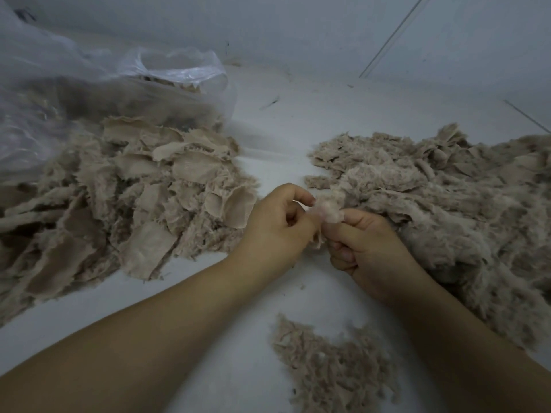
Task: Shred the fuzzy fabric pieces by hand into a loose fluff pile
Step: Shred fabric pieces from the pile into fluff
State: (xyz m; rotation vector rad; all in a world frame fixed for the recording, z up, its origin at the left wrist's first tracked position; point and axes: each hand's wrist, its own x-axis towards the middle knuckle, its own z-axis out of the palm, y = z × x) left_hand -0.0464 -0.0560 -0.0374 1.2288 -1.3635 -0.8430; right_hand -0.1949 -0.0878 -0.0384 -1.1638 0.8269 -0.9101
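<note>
1. Two hands meet over the middle of the white surface: the left hand and the right hand each pinch one side of a small scrap, fingers curled tight on it. Gripping so close together likely lets them tear it in short pulls.
2. Fluff lies in a small heap at the near edge, directly beneath the hands, probably so that torn bits drop straight onto it.
3. Left of the hands sits a heap of flat pieces, many showing their smooth backing; it seems to be the unshredded stock, kept within easy reach.
4. Right of the hands spreads a fuzzier heap, touching the right wrist. Whether it is finished or waiting I cannot tell.
5. A clear bag at the far left corner holds more fabric, dim through the plastic.
6. Both big heaps and the bag run off the picture's edges, so their full extent is hidden. The scrap's lower part is covered by the fingers, and the light is dull.
</note>
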